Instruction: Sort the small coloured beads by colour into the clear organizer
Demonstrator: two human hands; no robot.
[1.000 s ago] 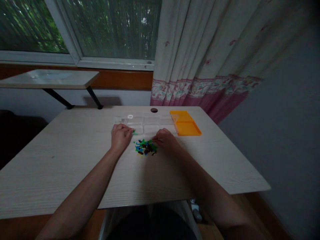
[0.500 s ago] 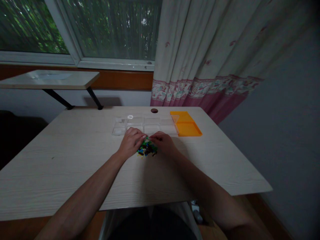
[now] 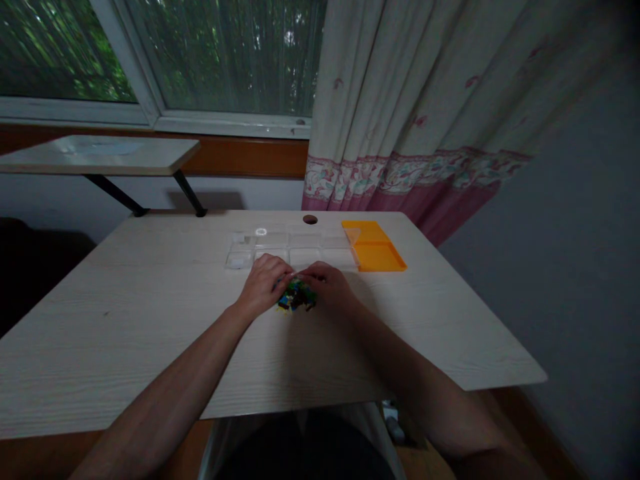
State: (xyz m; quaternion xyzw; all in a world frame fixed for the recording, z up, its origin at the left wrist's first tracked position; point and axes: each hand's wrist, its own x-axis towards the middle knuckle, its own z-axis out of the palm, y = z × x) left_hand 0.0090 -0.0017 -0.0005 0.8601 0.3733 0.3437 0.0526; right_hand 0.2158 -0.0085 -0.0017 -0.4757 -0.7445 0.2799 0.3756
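A small heap of tiny green, blue, brown and yellow plastic pieces [image 3: 297, 296] lies on the table. At its far left edge, my left hand [image 3: 265, 279] is closed, thumb and fingers pinched together. My right hand [image 3: 327, 283] is closed at the far right edge, its fingertips meeting those of the left. Whatever lies between the fingertips is too small and hidden to make out. Just beyond the hands is a clear plastic compartment box [image 3: 241, 259], partly covered by the left fingers.
An orange plastic lid or tray [image 3: 377, 255] adjoins the clear box's right end. A round hole [image 3: 310, 219] pierces the table [image 3: 150, 313] near its back edge. A raised shelf [image 3: 100, 157] on black legs stands at the back left. A curtain [image 3: 400, 120] hangs behind.
My left hand has moved right and slightly nearer, from beside the clear box to the heap, leaving the fingertips together. A green piece seen by the left fingertips earlier is hidden now.
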